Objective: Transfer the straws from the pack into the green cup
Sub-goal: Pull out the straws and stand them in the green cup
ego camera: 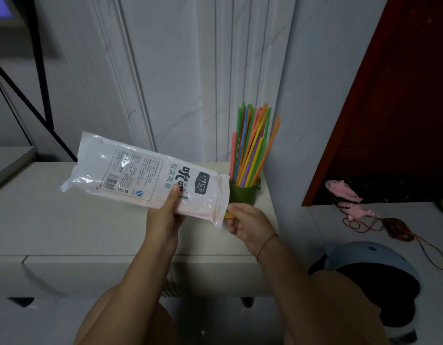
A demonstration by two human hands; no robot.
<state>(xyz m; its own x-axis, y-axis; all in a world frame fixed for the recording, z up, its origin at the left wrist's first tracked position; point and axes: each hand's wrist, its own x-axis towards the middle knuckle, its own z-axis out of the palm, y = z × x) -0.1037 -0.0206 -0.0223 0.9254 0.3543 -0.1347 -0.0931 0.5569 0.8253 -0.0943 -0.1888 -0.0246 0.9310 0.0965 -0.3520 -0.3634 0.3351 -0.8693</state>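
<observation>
The white plastic pack is held in the left grip, a yellow straw pinched in the right grip; the crowded green cup beyond may be tipped.

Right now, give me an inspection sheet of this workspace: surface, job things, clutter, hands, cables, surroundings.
Surface: white cabinet top.
Job's things: pack held above it; green cup at back right, holding many straws.
Clutter: pink fish toys and helmet, to the right.
Hands: left hand grips the pack; right hand pinches a yellow straw at its mouth.
Cables: thin cord by the toys.
Surroundings: white panelled wall, dark red panel, black frame.
</observation>
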